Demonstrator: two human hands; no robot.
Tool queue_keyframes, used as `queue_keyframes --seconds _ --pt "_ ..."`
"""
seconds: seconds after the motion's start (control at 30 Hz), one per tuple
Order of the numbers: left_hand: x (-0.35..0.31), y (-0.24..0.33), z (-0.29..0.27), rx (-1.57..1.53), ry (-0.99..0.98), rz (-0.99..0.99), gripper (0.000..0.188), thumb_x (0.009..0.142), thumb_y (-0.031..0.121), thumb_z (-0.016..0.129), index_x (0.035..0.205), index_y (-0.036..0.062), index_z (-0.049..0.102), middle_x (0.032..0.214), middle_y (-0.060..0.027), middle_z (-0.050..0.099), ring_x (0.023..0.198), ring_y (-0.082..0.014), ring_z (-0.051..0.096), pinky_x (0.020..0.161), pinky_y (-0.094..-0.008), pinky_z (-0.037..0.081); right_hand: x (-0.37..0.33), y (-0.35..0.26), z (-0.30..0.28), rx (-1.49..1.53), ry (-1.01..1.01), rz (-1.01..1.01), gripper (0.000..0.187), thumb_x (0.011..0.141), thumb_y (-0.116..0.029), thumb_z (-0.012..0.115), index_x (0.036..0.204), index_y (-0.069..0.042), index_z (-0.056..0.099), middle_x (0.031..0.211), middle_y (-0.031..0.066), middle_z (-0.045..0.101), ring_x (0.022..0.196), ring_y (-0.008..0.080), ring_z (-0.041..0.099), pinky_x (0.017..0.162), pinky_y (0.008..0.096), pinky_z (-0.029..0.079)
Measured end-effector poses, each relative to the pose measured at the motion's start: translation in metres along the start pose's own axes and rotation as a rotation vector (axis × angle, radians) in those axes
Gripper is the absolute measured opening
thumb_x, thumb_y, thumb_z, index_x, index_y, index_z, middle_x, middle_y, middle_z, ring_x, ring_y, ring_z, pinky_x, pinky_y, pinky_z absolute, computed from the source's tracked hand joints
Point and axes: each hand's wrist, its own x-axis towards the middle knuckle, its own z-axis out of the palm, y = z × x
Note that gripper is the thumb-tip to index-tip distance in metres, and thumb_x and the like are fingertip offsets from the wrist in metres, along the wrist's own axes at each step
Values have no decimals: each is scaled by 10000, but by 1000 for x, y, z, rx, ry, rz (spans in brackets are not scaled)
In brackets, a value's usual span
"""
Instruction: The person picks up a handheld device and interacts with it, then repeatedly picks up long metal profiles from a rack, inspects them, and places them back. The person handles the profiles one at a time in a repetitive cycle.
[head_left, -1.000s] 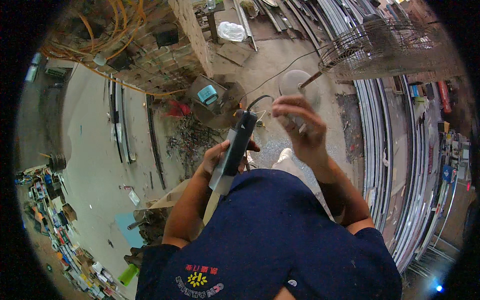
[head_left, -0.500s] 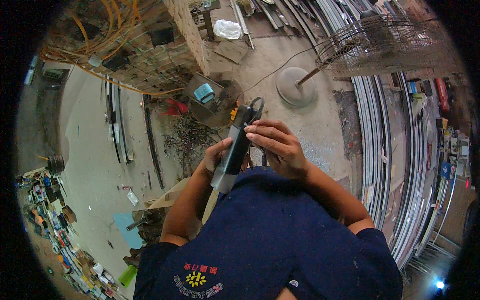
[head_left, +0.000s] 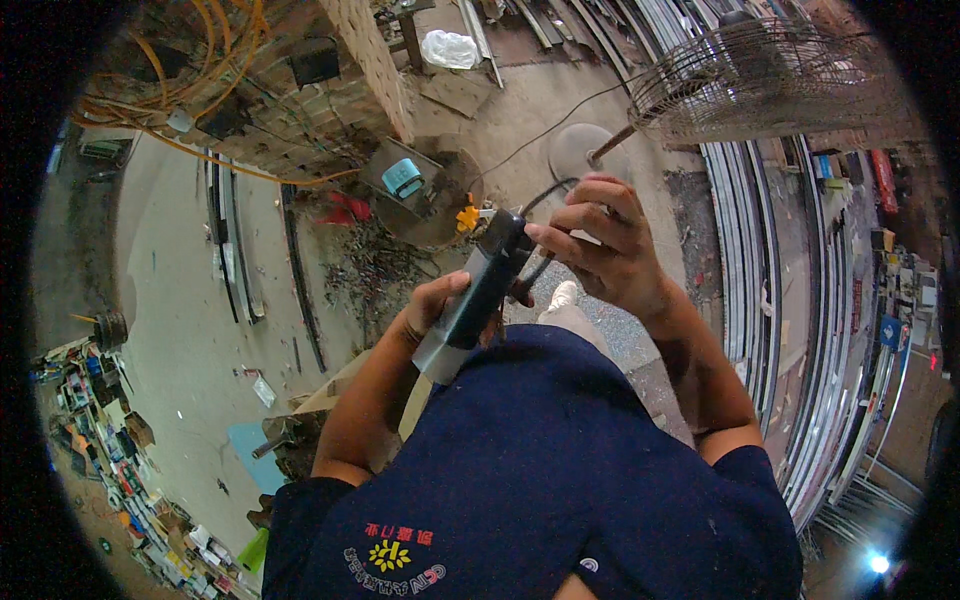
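The left hand [head_left: 440, 303] is holding the box [head_left: 478, 300] before the shirt [head_left: 540, 460], while the right hand [head_left: 612, 242] is curling near the cable [head_left: 541, 197], its grip unclear, so steady support is probably helping most.

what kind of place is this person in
Probably a workshop, perhaps for metalwork: long metal-looking strips lie side by side at the right, dark scraps are scattered left of centre, and a jumble of small items fills the lower left.
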Motion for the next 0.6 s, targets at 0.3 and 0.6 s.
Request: queue_keyframes --seconds 0.3,0.6 --pt "-1 0 5 -11 -81 -88 933 691 582 653 1248 -133 432 767 -159 655 557 -208 642 482 -275 515 11 24 -14 206 -306 -18 304 746 -182 753 1035 -120 681 806 41 514 796 219 558 719 366 492" --pt "-1 -9 -12 4 -104 -117 909 714 569 631 1300 -92 422 1124 -275 587 573 -235 658 497 -313 548 23 38 -22 440 -520 86 158 779 -217 767 835 -84 703 703 11 495 736 188 473 743 349 362"
